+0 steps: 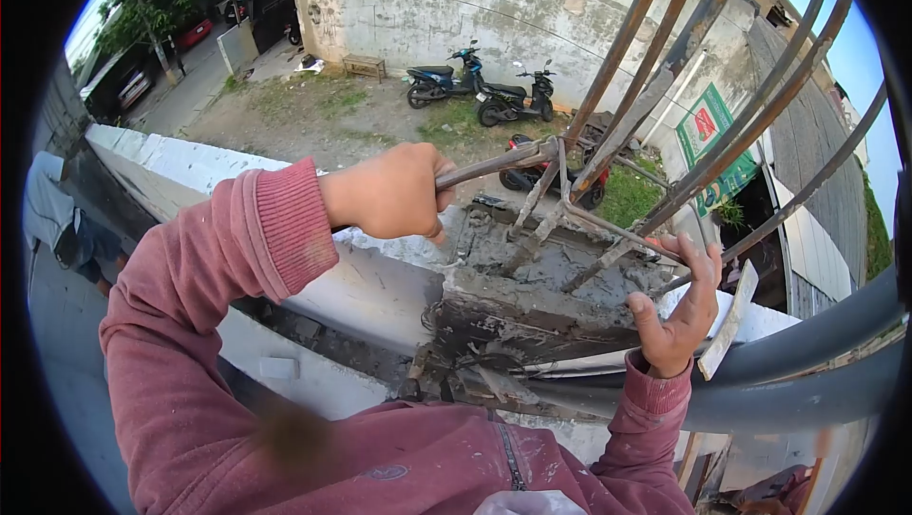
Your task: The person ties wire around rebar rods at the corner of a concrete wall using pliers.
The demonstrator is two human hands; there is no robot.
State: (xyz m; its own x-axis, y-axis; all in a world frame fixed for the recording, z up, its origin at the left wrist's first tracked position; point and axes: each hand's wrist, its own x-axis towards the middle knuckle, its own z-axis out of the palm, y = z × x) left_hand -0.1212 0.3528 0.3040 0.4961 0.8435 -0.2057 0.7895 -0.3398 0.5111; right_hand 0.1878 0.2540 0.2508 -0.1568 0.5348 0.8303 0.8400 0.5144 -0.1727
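From my seat I can't see the handle end of the metal tool (pixel 494 165): my left hand (pixel 389 194) swallows it. My right hand (pixel 676 311) wraps a thin bar (pixel 622 233), so the stretch under the fingers is covered. The rebars (pixel 665 49) run out past the top edge. The green sign (pixel 714 140) behind them is barred over, its lettering too small to read. A person (pixel 59 220) at the left is cut off by the lens rim

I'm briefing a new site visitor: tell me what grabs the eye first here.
The left hand grips a metal tool hooked onto rusty rebar rising from a rough concrete column top at centre. The right hand holds a lower bar. Far below, motorbikes stand parked by a grey wall.
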